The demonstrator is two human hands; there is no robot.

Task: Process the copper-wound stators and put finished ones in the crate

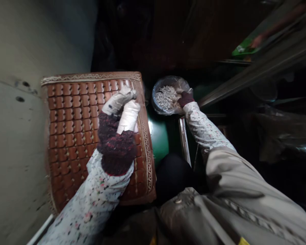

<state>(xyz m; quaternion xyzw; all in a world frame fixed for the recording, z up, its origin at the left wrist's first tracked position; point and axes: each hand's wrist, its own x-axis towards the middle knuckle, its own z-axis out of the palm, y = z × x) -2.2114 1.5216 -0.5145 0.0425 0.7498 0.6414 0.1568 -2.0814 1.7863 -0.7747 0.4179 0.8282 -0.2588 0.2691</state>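
My left hand [119, 119] is over a brown tiled seat mat [73, 115]. It wears a dark knitted glove with white wrapping round the thumb and fingers. The thumb and fingers curl together near the mat's right border; what they hold, if anything, I cannot make out. Reaching to the right, my right hand [185, 98], in a similar dark glove, dips into a plastic-lined round tub [158, 108]. Small whitish pieces [166, 97] fill much of that tub. The fingertips of this hand are hidden or blurred among the pieces and the clear liner.
A pale wall [15, 143] stands close on the left. Beyond the tub, a metal rail [255, 68] slants to the upper right. Behind it, another person's hand [257, 41] is at a green tray [243, 48]. Clear plastic bags [285, 129] lie in the dark at right.
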